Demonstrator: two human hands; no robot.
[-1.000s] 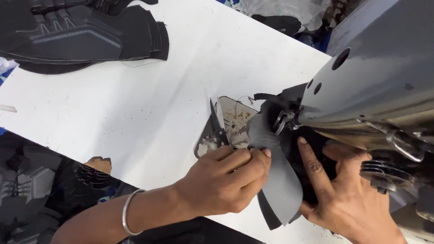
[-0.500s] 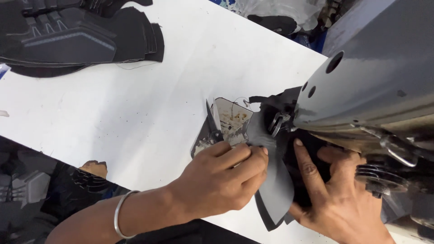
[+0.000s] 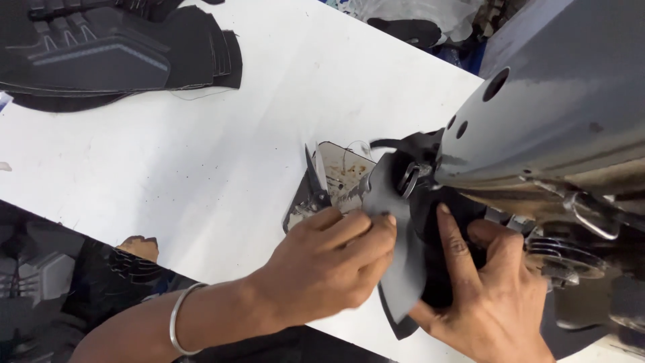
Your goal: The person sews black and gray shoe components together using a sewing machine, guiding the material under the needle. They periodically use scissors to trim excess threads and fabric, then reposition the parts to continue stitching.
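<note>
- left hand (image 3: 329,259) pinches the grey fabric strip (image 3: 396,249), fingers closed on its edge right under the sewing machine head (image 3: 557,114).
- right hand (image 3: 490,296) lies flat, fingers spread, pressing the black fabric piece (image 3: 440,269) beside the needle area.
- small scissors (image 3: 316,178) rest on the white table (image 3: 201,168), just above the left hand.
- stack of black cut pieces (image 3: 101,54) sits far top left.
</note>
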